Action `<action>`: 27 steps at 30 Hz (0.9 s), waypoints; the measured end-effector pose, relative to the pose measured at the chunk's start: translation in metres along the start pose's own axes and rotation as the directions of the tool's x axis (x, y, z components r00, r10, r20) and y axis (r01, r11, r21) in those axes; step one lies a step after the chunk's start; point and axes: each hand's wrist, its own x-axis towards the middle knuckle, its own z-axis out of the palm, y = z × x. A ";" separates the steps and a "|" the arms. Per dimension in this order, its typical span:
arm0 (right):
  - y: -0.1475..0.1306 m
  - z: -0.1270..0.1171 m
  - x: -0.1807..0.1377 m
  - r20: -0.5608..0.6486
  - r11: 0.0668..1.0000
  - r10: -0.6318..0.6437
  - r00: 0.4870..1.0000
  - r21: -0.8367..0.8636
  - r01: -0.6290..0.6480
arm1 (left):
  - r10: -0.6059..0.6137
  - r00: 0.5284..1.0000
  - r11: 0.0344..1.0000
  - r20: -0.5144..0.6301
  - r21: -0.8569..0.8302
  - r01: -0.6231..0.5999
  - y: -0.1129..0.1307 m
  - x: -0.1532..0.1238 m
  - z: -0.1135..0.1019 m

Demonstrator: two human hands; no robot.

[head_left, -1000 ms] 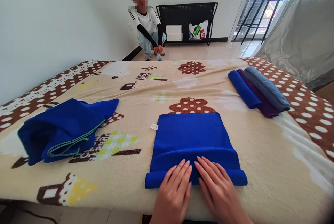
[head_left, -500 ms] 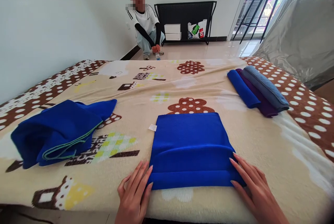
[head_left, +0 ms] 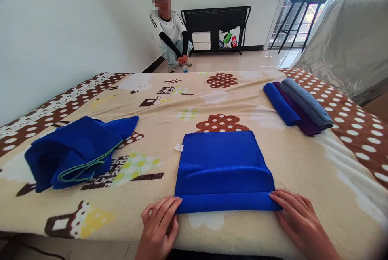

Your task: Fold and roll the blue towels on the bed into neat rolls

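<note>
A blue towel (head_left: 222, 163) lies folded flat on the patterned blanket (head_left: 188, 102) in front of me, its near edge turned into a narrow roll. My left hand (head_left: 159, 227) pinches the roll's left end with thumb and fingers. At the roll's right end my right hand (head_left: 298, 221) rests with fingers curled over the corner. A small white tag (head_left: 179, 147) sticks out at the towel's far left corner.
A loose heap of blue towels (head_left: 75, 151) lies at the left. Three rolled towels (head_left: 298, 104), blue, purple and grey-blue, lie at the far right. A person (head_left: 171, 30) squats by the far wall beside a black rack (head_left: 216, 26). A covered sofa (head_left: 348, 42) stands right.
My hands moved from the middle of the roll out to its two ends. The flat fingers have curled onto the corners, and the roll sits slightly farther from me.
</note>
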 end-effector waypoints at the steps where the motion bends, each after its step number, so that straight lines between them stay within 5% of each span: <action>1: 0.000 0.002 0.002 -0.011 1.000 0.008 1.000 0.010 -0.008 | -0.020 1.000 1.000 -0.006 -0.018 0.020 0.000 0.002 0.002; 11: -0.005 -0.005 0.006 -0.081 0.997 0.033 0.996 0.070 -0.028 | -0.149 0.989 0.980 0.001 -0.134 0.148 -0.005 -0.002 -0.002; 17: -0.009 -0.007 0.004 -0.040 0.990 0.100 0.994 0.107 -0.095 | -0.342 0.938 0.923 0.045 -0.173 0.345 0.008 -0.004 -0.002; 23: -0.049 0.013 0.030 -0.223 0.979 0.177 0.959 -0.063 -0.195 | -0.221 0.945 0.970 -0.241 0.051 0.240 0.050 0.027 0.018; 27: -0.092 0.025 0.060 -0.056 0.997 -0.072 0.996 -0.014 0.072 | 0.064 0.996 0.992 -0.063 -0.103 -0.070 0.093 0.052 0.029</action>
